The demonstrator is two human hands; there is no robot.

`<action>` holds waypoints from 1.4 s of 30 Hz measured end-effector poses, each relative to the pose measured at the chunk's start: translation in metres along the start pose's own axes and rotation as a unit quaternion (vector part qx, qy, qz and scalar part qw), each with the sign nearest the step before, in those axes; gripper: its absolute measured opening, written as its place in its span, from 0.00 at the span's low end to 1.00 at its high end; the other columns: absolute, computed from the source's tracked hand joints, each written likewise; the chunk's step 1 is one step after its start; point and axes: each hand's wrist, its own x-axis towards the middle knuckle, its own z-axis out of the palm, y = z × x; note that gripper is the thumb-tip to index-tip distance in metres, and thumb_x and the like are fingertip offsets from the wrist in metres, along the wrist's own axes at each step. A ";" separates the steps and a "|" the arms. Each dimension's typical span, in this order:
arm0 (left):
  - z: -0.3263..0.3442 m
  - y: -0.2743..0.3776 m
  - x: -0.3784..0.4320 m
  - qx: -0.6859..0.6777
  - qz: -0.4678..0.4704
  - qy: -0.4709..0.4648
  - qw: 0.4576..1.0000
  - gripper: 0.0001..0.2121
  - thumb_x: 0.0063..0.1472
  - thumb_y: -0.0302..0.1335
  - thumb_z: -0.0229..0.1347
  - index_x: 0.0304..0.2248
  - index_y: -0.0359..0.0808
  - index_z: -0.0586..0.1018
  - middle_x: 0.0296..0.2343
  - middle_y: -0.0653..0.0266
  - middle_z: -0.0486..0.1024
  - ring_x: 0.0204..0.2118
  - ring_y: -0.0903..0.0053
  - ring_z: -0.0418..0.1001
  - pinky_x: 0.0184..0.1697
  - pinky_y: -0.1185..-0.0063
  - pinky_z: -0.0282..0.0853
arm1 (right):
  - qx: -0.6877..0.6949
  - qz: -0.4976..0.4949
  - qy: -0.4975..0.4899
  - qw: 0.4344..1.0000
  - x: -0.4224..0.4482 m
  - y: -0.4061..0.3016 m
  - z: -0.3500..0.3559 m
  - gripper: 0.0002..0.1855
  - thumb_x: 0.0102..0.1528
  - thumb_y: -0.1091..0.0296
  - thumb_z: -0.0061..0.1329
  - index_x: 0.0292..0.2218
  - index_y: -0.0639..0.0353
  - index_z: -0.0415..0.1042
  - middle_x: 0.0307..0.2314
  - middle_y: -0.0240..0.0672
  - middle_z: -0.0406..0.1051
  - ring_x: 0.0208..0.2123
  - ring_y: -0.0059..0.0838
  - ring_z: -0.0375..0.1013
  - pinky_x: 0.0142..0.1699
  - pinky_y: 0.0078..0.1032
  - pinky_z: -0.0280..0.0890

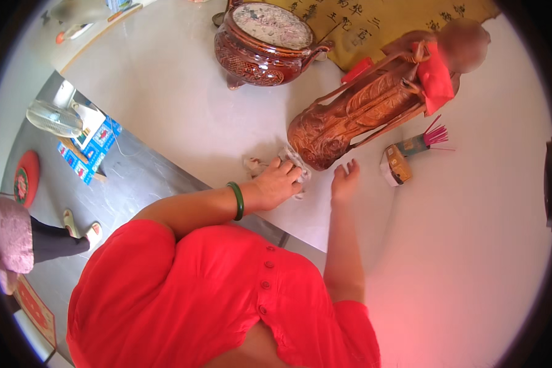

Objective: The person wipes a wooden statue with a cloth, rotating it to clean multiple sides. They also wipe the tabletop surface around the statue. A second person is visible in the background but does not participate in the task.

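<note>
My left hand [276,184], with a green bangle at its wrist, is on a crumpled pale cloth [299,158], pressing it to the white tabletop [175,115]. The cloth touches the base of a carved wooden statue [363,110], which has red cloth about its upper part. Just right of that base is my right hand [345,181], fingers apart and nothing in them. Whether it touches the statue I cannot tell.
A glazed brown incense burner [262,60] filled with ash stands at the back. Right of the statue are a small box [398,165] and a holder with pink incense sticks [436,133]. A yellow cloth [349,32] bears writing. On the left are a fan [55,118] and another person [9,230].
</note>
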 end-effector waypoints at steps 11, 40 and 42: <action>-0.044 -0.150 -0.046 -0.555 -0.256 0.193 0.768 0.12 0.67 0.34 0.53 0.37 0.31 0.76 0.25 0.67 0.75 0.27 0.82 0.73 0.30 0.75 0.70 | -0.104 -0.036 -0.064 0.992 -0.113 -0.012 -0.025 0.11 0.62 0.74 0.43 0.43 0.66 0.74 0.36 0.46 0.76 0.36 0.42 0.78 0.41 0.35 0.72; -0.035 -0.194 -0.153 -0.436 -0.326 0.294 0.786 0.18 0.68 0.41 0.46 0.41 0.33 0.75 0.35 0.49 0.75 0.38 0.60 0.73 0.44 0.66 0.68 | -0.367 -0.204 0.099 0.902 -0.126 0.043 0.002 0.05 0.53 0.63 0.47 0.30 0.44 0.76 0.25 0.34 0.76 0.22 0.43 0.74 0.26 0.42 0.67; -0.030 -0.194 -0.149 -0.424 -0.327 0.306 0.787 0.16 0.67 0.40 0.46 0.37 0.33 0.73 0.31 0.49 0.74 0.36 0.59 0.73 0.43 0.66 0.67 | -0.364 -0.215 0.106 0.900 -0.130 0.030 0.006 0.05 0.53 0.63 0.47 0.30 0.44 0.76 0.25 0.35 0.76 0.22 0.43 0.73 0.26 0.42 0.67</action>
